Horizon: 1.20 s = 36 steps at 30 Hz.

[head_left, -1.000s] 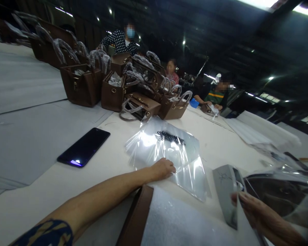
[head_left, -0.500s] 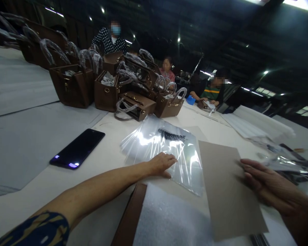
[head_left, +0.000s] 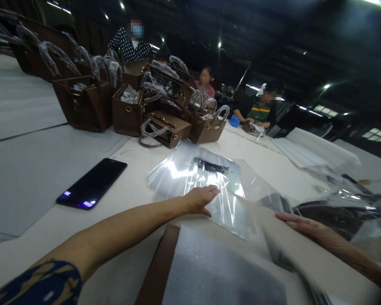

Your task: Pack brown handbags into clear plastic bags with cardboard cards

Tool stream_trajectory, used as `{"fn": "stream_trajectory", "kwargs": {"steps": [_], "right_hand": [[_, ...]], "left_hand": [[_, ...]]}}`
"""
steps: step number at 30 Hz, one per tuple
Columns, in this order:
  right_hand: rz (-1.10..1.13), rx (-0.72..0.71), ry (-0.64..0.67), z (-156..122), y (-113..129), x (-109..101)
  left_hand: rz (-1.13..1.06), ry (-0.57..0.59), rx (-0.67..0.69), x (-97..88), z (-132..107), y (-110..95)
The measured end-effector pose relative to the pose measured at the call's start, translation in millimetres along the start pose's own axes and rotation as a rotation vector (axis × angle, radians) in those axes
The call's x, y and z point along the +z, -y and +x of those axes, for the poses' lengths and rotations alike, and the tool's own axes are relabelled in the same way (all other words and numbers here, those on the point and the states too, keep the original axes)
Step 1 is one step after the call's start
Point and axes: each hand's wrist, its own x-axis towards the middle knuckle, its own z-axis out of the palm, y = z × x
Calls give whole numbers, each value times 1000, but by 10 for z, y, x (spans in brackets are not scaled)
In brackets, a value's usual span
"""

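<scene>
My left hand (head_left: 200, 201) rests on a fanned stack of clear plastic bags (head_left: 187, 169) with dark print, its fingers stretched out and the thumb apart. On the right, my right hand (head_left: 314, 231) has hold of a grey-beige cardboard sheet (head_left: 333, 271), which is tilted and smeared by motion. Its fingers lie along the upper face; the thumb is hidden. Below both hands is a brown piece (head_left: 160, 264), perhaps part of a bag, with a whitish sheet (head_left: 216, 271) over it.
A black phone (head_left: 92, 183) lies at left. Brown handbags (head_left: 82, 103) with plastic-wrapped handles crowd the table's far left. White sheets (head_left: 314, 148) and clear plastic wrapping (head_left: 346, 207) lie at right. Several people are behind the table, one handling a brown item (head_left: 250, 127).
My right hand has swung the cardboard sheet from nearly upright to a low tilt, uncovering clear plastic behind it. My left hand stays on the plastic bags. The view has shifted slightly.
</scene>
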Motion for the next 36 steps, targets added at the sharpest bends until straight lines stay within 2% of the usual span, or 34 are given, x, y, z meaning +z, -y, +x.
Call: {"fn": "stream_trajectory", "kwargs": {"steps": [3, 7, 9, 13, 16, 19, 22, 26, 29, 33, 35, 36], "right_hand": [[146, 123, 47, 31, -207, 181], [344, 118, -101, 35, -433, 239], [436, 103, -120, 0, -518, 242], [425, -9, -71, -36, -617, 289], [331, -169, -232, 34, -662, 319], [353, -233, -373, 135, -727, 368], [451, -266, -307, 234, -797, 551], [526, -335, -163, 484, -829, 983], [571, -372, -169, 779, -806, 1225], [644, -404, -319, 1077, -794, 1281], [650, -398, -315, 1105, -816, 1265], [632, -378, -265, 1091, -832, 1266]], "left_hand": [[7, 13, 3, -41, 14, -20], [28, 36, 19, -106, 13, -40], [37, 50, 36, -133, 24, -51], [30, 89, 91, -186, 78, -69], [15, 116, 124, -238, 105, -61], [9, 123, 122, -281, 105, -50], [-1, 130, 130, -289, 101, -76], [-9, 151, 170, -268, 101, -170], [-19, 129, 168, -273, 73, -198], [-38, 22, 114, -325, -9, -137], [-9, 8, 85, -343, -46, -121], [7, 10, 83, -342, -59, -128]]}}
